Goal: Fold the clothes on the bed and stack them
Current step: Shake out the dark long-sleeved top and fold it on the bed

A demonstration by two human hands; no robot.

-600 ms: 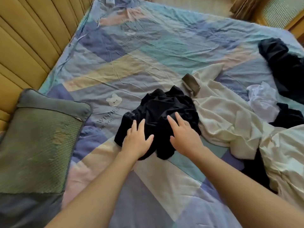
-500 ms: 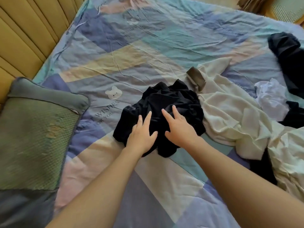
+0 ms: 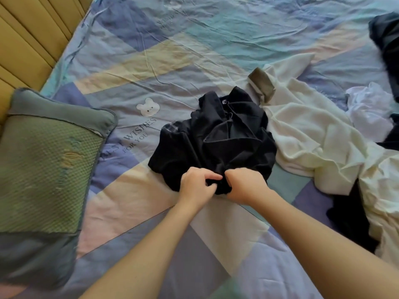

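Both hands sit close together at the near edge of the black garment (image 3: 218, 143), almost touching. The left hand (image 3: 197, 186) has its fingers curled into the cloth, pinching a fold; the right hand (image 3: 245, 184) is likewise curled round the hem just beside it. The garment lies crumpled in a heap on the bedspread (image 3: 151, 50), near the middle of the bed, its far side touching a cream garment (image 3: 306, 134) that spreads to the right. A brown-green cuff (image 3: 261, 84) of that cream piece lies just beyond the black heap. Farther right lie a white cloth (image 3: 369, 111) and a dark garment (image 3: 386, 46) at the edge of view. A green pillow (image 3: 43, 160) rests at the left, against a yellow padded headboard (image 3: 28, 39). A bear print (image 3: 148, 107) shows on the bedspread between pillow and black heap.
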